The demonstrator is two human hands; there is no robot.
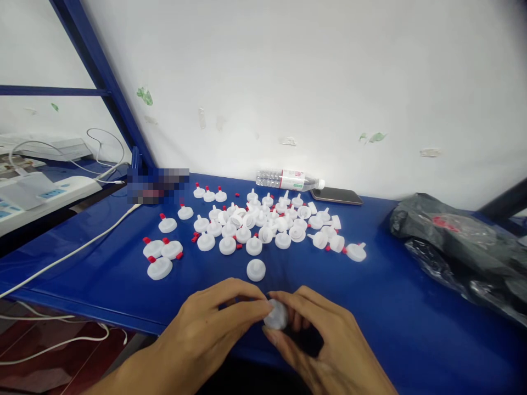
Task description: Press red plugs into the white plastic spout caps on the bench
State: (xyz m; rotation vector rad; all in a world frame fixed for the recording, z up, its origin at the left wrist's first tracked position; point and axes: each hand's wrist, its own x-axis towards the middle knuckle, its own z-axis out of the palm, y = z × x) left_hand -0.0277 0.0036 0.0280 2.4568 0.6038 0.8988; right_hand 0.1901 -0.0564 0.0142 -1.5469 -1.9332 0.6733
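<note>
My left hand (209,323) and my right hand (319,334) meet near the front edge of the blue table (391,307), fingers pinched together around one small white plastic cap (275,315). Just beyond my fingertips a single white cap (256,270) lies on the table. Farther back spreads a pile of several white caps (263,222), some with small red plugs. A few caps with red plugs (161,255) sit apart on the left.
A clear water bottle (290,179) lies on its side against the white wall, a dark phone (336,195) beside it. A black plastic bag (461,241) fills the right side. A white cable (74,253) crosses the left; a white power strip (37,192) sits beyond.
</note>
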